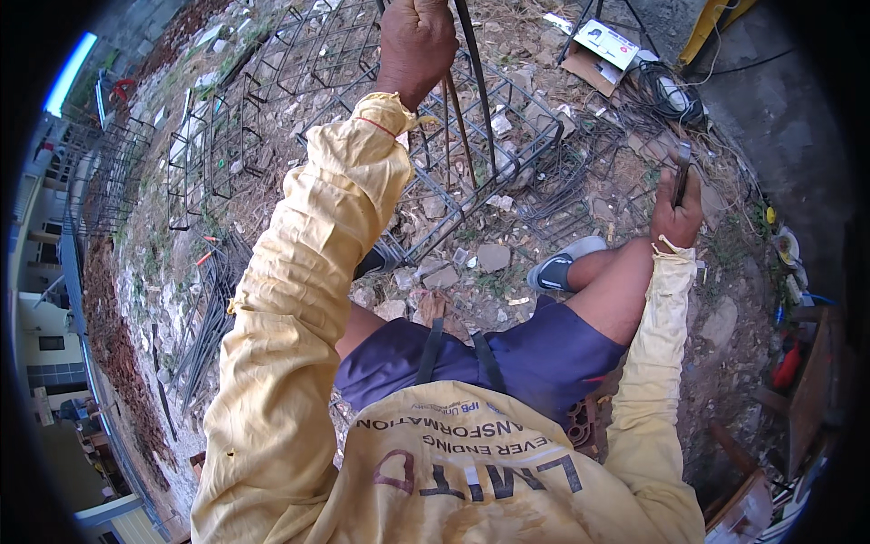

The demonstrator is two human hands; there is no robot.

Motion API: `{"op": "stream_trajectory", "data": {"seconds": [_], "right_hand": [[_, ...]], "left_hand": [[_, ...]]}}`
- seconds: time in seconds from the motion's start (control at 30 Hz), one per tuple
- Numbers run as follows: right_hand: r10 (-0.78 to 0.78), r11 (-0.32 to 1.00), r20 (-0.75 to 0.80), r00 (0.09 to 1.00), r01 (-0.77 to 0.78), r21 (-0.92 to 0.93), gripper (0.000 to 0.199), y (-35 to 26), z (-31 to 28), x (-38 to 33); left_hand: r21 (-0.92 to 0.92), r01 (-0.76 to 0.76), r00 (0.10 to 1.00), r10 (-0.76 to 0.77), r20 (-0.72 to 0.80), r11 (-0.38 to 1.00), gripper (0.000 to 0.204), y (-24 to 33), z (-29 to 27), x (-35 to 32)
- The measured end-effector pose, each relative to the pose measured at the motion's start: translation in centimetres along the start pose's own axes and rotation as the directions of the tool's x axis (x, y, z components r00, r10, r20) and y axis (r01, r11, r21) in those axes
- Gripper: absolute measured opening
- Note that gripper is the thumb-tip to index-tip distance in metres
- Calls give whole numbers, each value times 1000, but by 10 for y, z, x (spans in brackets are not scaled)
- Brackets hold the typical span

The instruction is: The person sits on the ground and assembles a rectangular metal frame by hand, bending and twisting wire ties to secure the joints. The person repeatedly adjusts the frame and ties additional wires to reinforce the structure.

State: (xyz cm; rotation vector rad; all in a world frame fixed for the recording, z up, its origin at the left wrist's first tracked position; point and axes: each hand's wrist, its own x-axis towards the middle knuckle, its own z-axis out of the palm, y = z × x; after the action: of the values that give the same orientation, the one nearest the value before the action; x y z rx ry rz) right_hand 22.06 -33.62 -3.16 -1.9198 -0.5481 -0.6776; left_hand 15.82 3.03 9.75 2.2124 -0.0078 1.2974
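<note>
My left hand (417, 45) reaches far forward at the top edge, its back toward me and its fingers curled closed. What lies inside the fingers is hidden. Beside it a dark steel bar (477, 77) and a thinner brown rod (459, 131) slant down toward the rebar cage (435, 238) on the ground. Resting by my right knee, my right hand (678, 213) is closed around a pair of dark metal pincers (681, 168), whose head points away from me.
More rebar frames (204, 154) lie at the left, near a bundle of dark rods (213, 317). Loose wire (571, 181) is tangled beyond my feet. A cardboard box (603, 50) and coiled cable (666, 91) sit at the far right. Broken stones (493, 257) cover the ground.
</note>
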Motion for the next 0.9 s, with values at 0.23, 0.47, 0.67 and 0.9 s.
{"op": "stream_trajectory", "data": {"seconds": [0.23, 0.47, 0.67, 0.9], "right_hand": [[89, 995, 67, 994, -85, -61, 31, 11, 14, -10], [24, 999, 79, 997, -26, 22, 30, 16, 23, -9], [97, 995, 104, 990, -95, -20, 33, 9, 23, -10], [87, 993, 100, 991, -78, -90, 34, 11, 24, -11]], "left_hand": [[-296, 185, 983, -180, 43, 937, 43, 11, -12, 12], [-310, 249, 968, -244, 55, 918, 44, 23, -5, 9], [-537, 350, 937, -287, 200, 768, 46, 5, -8, 7], [138, -109, 994, 109, 11, 984, 21, -25, -8, -8]]}}
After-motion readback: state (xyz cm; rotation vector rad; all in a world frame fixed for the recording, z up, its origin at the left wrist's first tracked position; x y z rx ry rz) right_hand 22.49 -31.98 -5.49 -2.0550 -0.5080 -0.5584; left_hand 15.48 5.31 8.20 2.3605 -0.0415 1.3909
